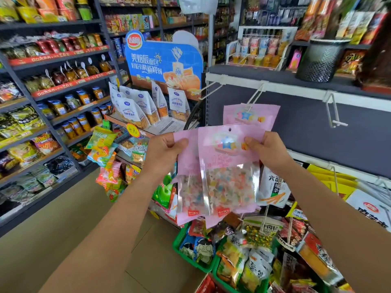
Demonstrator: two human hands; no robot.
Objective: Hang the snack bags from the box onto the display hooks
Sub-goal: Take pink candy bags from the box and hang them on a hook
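Store restock, mid-aisle. Nearest the camera, at five o'clock, green baskets (177, 247) hold mixed snack packets. Above them, at frame centre, a person holds up two overlapping pink snack bags.

The left hand (165, 151), at nine o'clock of the pair, pinches the top left corner of the rear pink bag (187, 163) between thumb and curled fingers. The right hand (268, 151), at three o'clock, pinches the upper right edge of the front pink bag (228, 163), thumb on its face. That bag's clear window shows pastel candies. Its punched hanging hole, at twelve o'clock, is on no hook.

Just behind, at one o'clock, a third pink bag (251, 116) hangs on a white wire hook (255, 96) on the rail of a grey display panel (306, 132). A second white hook (211, 86) juts out at eleven o'clock and a third white hook (333, 111) at two o'clock.

Farther off, a blue bread sign (165, 58) stands at eleven o'clock. Shelves of jars (69, 82) run along nine o'clock, and a black mesh basket (321, 60) sits at two o'clock.
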